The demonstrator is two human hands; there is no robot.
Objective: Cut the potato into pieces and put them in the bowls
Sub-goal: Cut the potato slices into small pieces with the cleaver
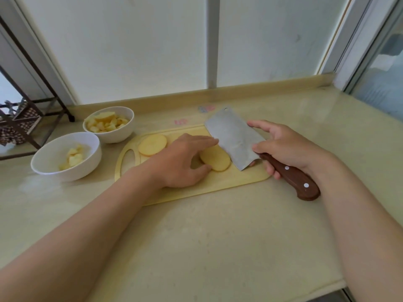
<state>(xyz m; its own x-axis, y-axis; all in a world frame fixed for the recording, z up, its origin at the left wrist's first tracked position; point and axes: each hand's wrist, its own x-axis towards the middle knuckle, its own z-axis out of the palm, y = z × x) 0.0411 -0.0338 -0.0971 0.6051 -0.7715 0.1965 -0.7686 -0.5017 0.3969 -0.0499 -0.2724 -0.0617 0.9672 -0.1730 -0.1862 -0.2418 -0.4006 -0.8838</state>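
On the yellow cutting board [218, 184] lie two peeled potato slabs. My left hand [183, 162] holds the nearer potato piece [216, 160], fingers over its top and thumb against its front. My right hand [281, 147] grips the brown wooden handle of a cleaver [233, 136], forefinger stretched along the blade's back. The blade stands tilted at the right end of that piece. The second potato slice [152, 144] lies flat at the board's far left. Two white bowls hold potato chunks: the near bowl [50, 168] a few, the far bowl [122, 136] many.
The beige countertop [218, 247] runs to a low backsplash and frosted window panes. A dark metal rack [24, 118] stands at the far left, behind the bowls. The counter's front edge shows at the lower right.
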